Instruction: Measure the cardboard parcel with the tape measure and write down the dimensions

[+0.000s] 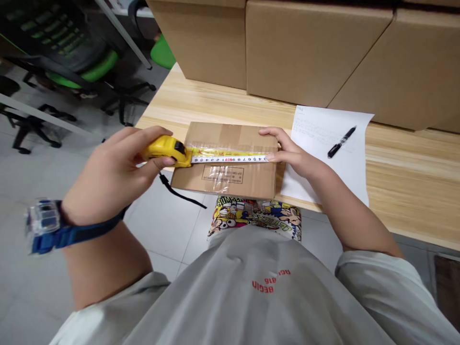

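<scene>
A small flat cardboard box (230, 179) lies at the near edge of a light wooden table (406, 177). My left hand (115, 175) is closed round a yellow tape measure (166, 149) at the box's left end. The blade (230, 157) is drawn out across the box top. My right hand (293, 155) rests on the box's right end, with fingers pressing the blade's tip down at the edge. A blue watch (46, 225) sits on my left wrist. A black strap hangs from the tape measure.
A white sheet of paper (345, 158) with a black pen (341, 142) lies right of the box. Large cardboard boxes (309, 52) stand along the back of the table. Office chairs with green seats (86, 72) stand on the tiled floor at left.
</scene>
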Demonstrator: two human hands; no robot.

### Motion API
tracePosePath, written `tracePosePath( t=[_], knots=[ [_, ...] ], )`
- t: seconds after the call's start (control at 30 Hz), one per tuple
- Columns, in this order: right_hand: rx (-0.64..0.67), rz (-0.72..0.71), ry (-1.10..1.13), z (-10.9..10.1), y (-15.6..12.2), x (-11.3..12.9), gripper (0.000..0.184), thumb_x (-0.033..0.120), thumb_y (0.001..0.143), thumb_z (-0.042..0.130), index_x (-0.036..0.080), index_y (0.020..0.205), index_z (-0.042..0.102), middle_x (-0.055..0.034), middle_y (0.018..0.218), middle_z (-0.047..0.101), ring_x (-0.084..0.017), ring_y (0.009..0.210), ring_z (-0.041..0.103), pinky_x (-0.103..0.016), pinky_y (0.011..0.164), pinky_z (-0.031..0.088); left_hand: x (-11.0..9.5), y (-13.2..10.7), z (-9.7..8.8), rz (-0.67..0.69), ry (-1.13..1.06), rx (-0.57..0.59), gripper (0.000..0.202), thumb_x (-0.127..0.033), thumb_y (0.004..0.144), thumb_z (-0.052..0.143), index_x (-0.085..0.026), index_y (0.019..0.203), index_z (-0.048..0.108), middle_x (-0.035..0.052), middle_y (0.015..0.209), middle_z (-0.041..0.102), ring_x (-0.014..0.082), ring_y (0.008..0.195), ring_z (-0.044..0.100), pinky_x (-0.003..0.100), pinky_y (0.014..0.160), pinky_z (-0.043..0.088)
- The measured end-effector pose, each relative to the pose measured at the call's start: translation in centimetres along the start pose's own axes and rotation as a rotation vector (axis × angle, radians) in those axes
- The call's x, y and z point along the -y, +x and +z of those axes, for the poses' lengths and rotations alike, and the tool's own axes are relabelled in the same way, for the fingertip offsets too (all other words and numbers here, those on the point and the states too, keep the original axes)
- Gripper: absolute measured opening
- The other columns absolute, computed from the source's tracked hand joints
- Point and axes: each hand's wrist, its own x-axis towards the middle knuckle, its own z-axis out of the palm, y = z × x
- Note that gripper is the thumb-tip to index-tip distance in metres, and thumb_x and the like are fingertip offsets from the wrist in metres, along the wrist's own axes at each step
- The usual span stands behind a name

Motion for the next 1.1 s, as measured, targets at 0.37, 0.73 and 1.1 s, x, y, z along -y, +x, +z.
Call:
tracePosePath(
  t=[0.37,0.73,1.1],
  knots=[
    [-0.036,0.018,-0.063,0.6,0.1,0.0,0.060,0.045,0.078,0.061,0.035,0.133,0.037,-0.0042,0.155,0.036,-0.034,0.155,0.025,-0.058,0.131,0.019,4.1,0.0,-0.3,-0.218,-0.145,-0.043,0.052,-0.049,0.083,0.058,-0.031,0.132,0.064,0.0047,0.114,0.066,0.0233,0.098,0.058,0.056,0.107,0.052],
    [-0.027,0.011,-0.052,0.7,-0.1,-0.1,0.059,0.040,0.081,0.059,0.036,0.135,0.035,-0.0039,0.156,0.035,-0.034,0.153,0.029,-0.061,0.128,0.026,4.9,1.0,0.7,-0.258,-0.311,-0.019,0.052,-0.054,0.084,0.060,-0.034,0.132,0.062,0.0002,0.125,0.068,0.0227,0.101,0.059,0.062,0.112,0.050],
    [-0.042,0.004,-0.020,0.9,0.1,-0.1,0.064,0.049,0.076,0.061,0.034,0.134,0.038,-0.0049,0.154,0.036,-0.034,0.155,0.025,-0.057,0.131,0.018,2.4,1.6,0.2,-0.083,-0.121,-0.085,0.056,-0.047,0.085,0.057,-0.024,0.135,0.062,0.0104,0.119,0.066,0.0241,0.101,0.060,0.050,0.097,0.058]
  ],
)
